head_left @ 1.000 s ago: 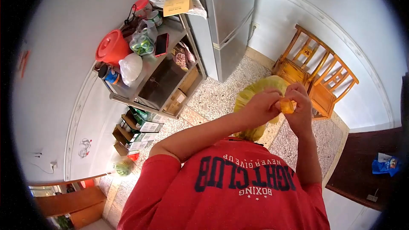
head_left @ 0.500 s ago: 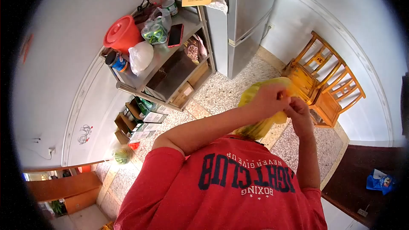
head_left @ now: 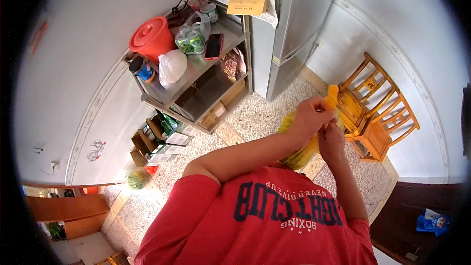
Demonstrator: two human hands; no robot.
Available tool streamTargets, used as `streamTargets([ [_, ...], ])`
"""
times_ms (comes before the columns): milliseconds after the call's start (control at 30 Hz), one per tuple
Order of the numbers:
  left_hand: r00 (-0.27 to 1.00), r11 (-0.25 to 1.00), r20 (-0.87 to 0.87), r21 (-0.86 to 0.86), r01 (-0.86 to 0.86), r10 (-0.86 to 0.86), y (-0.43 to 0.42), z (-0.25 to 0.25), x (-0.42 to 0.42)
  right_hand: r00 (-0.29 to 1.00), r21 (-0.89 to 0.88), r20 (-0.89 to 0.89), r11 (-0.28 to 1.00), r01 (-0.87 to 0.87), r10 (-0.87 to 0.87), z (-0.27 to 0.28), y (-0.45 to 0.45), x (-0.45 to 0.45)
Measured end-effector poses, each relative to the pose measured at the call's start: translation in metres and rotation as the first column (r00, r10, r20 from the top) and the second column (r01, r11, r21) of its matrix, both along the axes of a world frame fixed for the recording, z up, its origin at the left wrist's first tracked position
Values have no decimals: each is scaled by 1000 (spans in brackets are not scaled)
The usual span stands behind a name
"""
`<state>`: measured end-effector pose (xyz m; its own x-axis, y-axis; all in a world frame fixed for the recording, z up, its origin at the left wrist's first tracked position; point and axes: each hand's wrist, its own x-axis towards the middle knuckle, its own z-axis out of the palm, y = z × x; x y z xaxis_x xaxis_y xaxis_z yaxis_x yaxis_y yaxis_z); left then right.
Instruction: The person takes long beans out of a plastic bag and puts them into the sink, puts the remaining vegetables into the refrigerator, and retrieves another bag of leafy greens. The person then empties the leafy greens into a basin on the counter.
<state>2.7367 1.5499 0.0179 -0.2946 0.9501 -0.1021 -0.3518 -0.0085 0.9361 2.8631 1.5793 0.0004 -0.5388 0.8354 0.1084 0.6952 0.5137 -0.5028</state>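
My left hand (head_left: pixel 314 114) has its fingers pinched on an orange-yellow piece (head_left: pixel 332 97), which sticks up past the fingertips. Just below and to the right, my right hand (head_left: pixel 331 138) is closed, its fingertips close to the left ones; what it grips is hidden. Partly behind both hands and the left forearm is a yellow plastic bag (head_left: pixel 300 156), puffed out above the floor.
Wooden chairs (head_left: pixel 375 137) stand at the right near the wall. A fridge (head_left: pixel 299 34) is beside a metal shelf (head_left: pixel 198 71) that holds a red bucket (head_left: pixel 154 39), bags and a phone (head_left: pixel 214 46). Cartons (head_left: pixel 147 142) sit on the floor. A dark surface (head_left: pixel 397 216) lies lower right.
The view has shifted. The orange-yellow piece, earlier between both hands, now stands above the left fingertips. The right hand has moved lower relative to the left, and less of the yellow bag shows.
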Motion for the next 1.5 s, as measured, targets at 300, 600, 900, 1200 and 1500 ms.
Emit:
streamTargets([
  [300, 922, 991, 366, 76, 108, -128, -20, -9, -48, 690, -743, -535, 660, -111, -487, 12, 19, 10],
  [600, 739, 916, -636, 124, 381, -221, -11, -34, -63, 897, -568, -413, 815, -118, -158, 56, 12, -12],
  [900, 773, 933, -628, 214, 291, -97, -1, -28, -72, 847, -313, -502, 877, -366, 174, 55, 22, -31],
  [1200, 761, 918, -573, 34, 395, -306, 21, -23, -77, 987, 158, -107, 982, -104, 122, 39, 53, -43],
  [1500, 914, 970, -333, -150, 190, -231, 75, -32, -80, 887, 410, -91, 828, -381, 453, 10, 122, -46],
])
